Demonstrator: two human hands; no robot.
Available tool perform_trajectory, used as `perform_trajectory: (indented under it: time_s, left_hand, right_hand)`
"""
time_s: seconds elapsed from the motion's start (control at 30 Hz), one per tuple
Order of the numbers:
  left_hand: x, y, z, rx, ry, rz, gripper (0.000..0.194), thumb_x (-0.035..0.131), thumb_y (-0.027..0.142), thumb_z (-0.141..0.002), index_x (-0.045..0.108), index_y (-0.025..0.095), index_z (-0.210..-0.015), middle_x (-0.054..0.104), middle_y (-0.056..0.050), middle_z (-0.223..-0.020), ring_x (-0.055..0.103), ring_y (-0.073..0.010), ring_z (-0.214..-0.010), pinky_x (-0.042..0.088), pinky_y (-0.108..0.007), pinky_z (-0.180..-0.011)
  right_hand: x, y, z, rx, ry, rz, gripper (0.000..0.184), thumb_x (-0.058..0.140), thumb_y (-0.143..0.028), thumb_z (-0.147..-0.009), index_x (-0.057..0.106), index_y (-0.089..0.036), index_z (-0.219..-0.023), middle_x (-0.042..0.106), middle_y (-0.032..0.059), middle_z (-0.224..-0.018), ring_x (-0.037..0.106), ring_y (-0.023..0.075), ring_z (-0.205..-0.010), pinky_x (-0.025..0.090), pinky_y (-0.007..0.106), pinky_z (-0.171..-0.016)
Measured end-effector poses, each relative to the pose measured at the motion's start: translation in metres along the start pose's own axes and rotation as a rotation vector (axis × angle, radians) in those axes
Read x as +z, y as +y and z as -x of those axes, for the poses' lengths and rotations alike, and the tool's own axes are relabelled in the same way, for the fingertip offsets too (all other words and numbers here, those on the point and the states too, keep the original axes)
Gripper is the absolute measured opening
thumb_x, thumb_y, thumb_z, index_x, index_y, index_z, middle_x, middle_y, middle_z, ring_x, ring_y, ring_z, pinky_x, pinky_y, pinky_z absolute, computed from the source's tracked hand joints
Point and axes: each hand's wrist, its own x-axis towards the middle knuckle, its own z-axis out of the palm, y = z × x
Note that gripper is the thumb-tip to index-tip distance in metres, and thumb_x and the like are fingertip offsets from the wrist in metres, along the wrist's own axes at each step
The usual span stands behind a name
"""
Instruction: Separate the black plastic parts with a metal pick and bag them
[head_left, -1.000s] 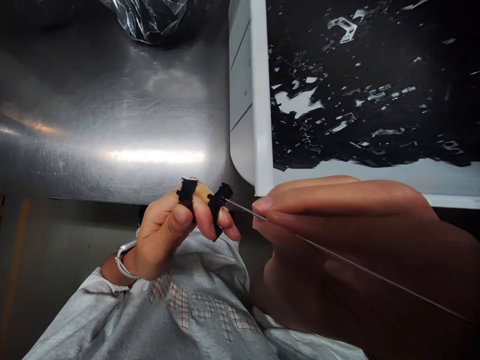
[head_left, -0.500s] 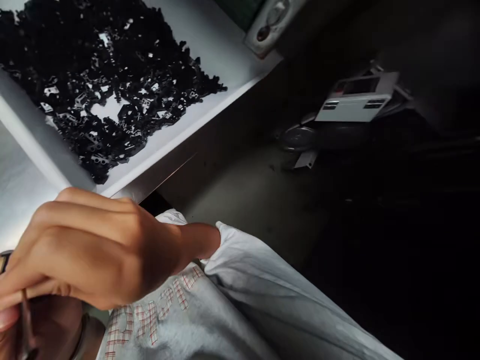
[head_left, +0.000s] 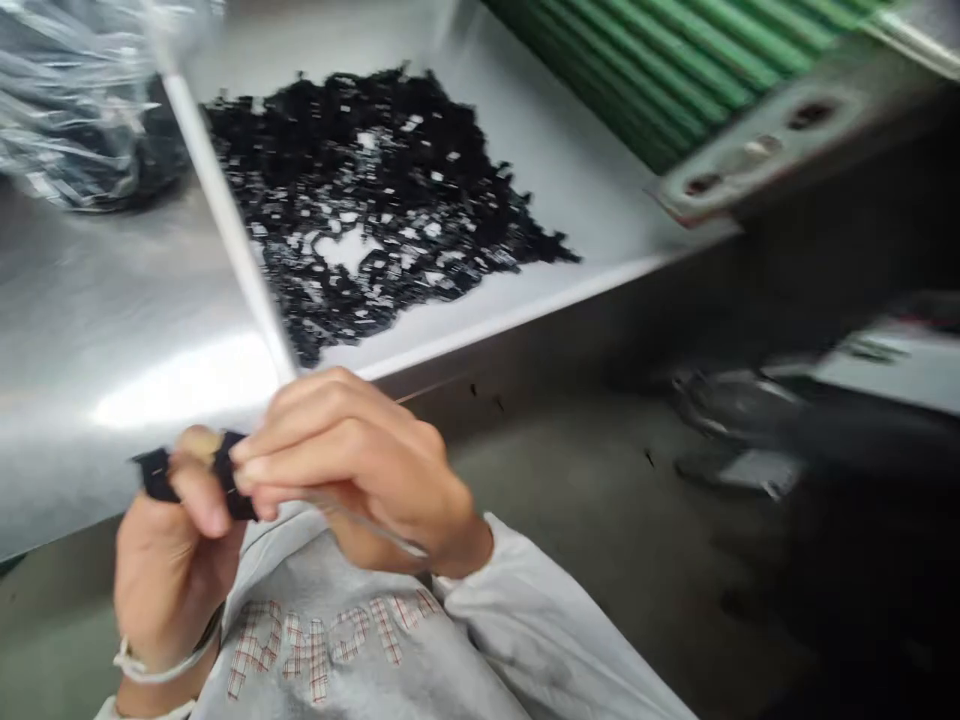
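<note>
Two small black plastic parts (head_left: 234, 478) sit pinched between the fingers of your left hand (head_left: 169, 570), held up in front of your chest, just below the edge of the bench. They look light and stiff, so a hard squeeze could flick them away; take them by their thickest sections with a gentle, steady pinch, and mind any thin tabs, which could snap. Your right hand (head_left: 360, 470) is close beside them, its fingers closed around a long, slim rod (head_left: 225, 210) that rises past your knuckles. Blur hides whether it meets the parts. It looks thin and a little springy, so hold it close to the end you are working with. Beyond your hands, a heap of similar black parts (head_left: 360, 210) lies on a white tray (head_left: 517, 315) on the stainless steel bench (head_left: 127, 320), whose polish may let dropped pieces skid. A clear plastic bag (head_left: 75, 110) lies at far left, and a green ribbed panel (head_left: 660, 70) stands past the tray.
</note>
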Motion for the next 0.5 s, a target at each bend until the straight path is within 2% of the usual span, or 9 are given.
perform_trajectory:
  time_s: [0.03, 0.07, 0.1, 0.17, 0.23, 0.3, 0.5]
  left_hand:
    - [0.016, -0.009, -0.017, 0.108, 0.037, 0.005, 0.026, 0.07, 0.041, -0.096, 0.066, 0.022, -0.078, 0.062, -0.002, -0.085, 0.061, -0.0132, -0.074, 0.057, -0.024, -0.067]
    - [0.03, -0.015, -0.034, 0.16, 0.012, -0.002, 0.023, 0.068, 0.035, -0.097, 0.067, 0.021, -0.08, 0.062, -0.003, -0.085, 0.061, -0.0131, -0.074, 0.058, -0.024, -0.069]
    - [0.04, -0.018, -0.05, 0.241, -0.048, -0.013, 0.025, 0.061, 0.032, -0.101, 0.068, 0.02, -0.08, 0.061, -0.003, -0.082, 0.06, -0.0121, -0.07, 0.057, -0.024, -0.069]
    - [0.053, -0.017, -0.071, 0.268, -0.155, -0.049, 0.034, 0.048, 0.032, -0.107, 0.068, 0.019, -0.083, 0.06, -0.003, -0.082, 0.061, -0.0108, -0.065, 0.058, -0.027, -0.07]
    - [0.057, -0.014, -0.076, 0.286, -0.192, -0.055, 0.037, 0.043, 0.034, -0.109, 0.067, 0.019, -0.084, 0.06, -0.003, -0.084, 0.063, -0.0113, -0.065, 0.058, -0.028, -0.07]
    - [0.057, -0.012, -0.071, 0.293, -0.19, -0.049, 0.038, 0.041, 0.035, -0.109, 0.065, 0.019, -0.084, 0.059, -0.003, -0.086, 0.066, -0.0122, -0.069, 0.058, -0.028, -0.071]
    - [0.051, -0.013, -0.063, 0.271, -0.2, -0.04, 0.036, 0.042, 0.033, -0.109, 0.065, 0.019, -0.085, 0.061, -0.003, -0.088, 0.071, -0.0144, -0.076, 0.059, -0.03, -0.078]
  right_hand:
    - [0.0, 0.004, -0.005, -0.032, -0.033, -0.061, 0.018, 0.086, -0.041, -0.085, 0.075, -0.028, -0.09, 0.079, 0.0054, -0.092, 0.077, 0.0293, -0.089, 0.068, 0.049, -0.073]
    - [0.002, 0.008, -0.009, -0.062, -0.065, -0.123, 0.017, 0.086, -0.039, -0.085, 0.075, -0.027, -0.091, 0.079, 0.0053, -0.092, 0.077, 0.0292, -0.089, 0.068, 0.049, -0.073]
    - [0.007, 0.012, -0.012, -0.088, -0.091, -0.184, 0.016, 0.086, -0.038, -0.085, 0.075, -0.027, -0.091, 0.079, 0.0051, -0.091, 0.076, 0.029, -0.088, 0.068, 0.049, -0.073]
    - [0.021, 0.016, -0.012, -0.121, -0.118, -0.285, 0.012, 0.084, -0.034, -0.088, 0.075, -0.027, -0.093, 0.079, 0.0044, -0.089, 0.076, 0.0281, -0.086, 0.067, 0.049, -0.074]
    - [0.035, 0.017, -0.006, -0.128, -0.113, -0.338, 0.005, 0.076, -0.03, -0.095, 0.074, -0.027, -0.094, 0.078, 0.0034, -0.087, 0.076, 0.026, -0.085, 0.067, 0.048, -0.075]
    - [0.044, 0.017, 0.001, -0.126, -0.092, -0.355, 0.009, 0.069, -0.029, -0.101, 0.072, -0.026, -0.093, 0.078, 0.0017, -0.084, 0.076, 0.0229, -0.084, 0.066, 0.045, -0.077]
    - [0.046, 0.015, -0.001, -0.128, -0.099, -0.328, 0.022, 0.065, -0.034, -0.104, 0.065, -0.024, -0.085, 0.077, -0.0029, -0.079, 0.074, 0.0146, -0.085, 0.064, 0.035, -0.078]
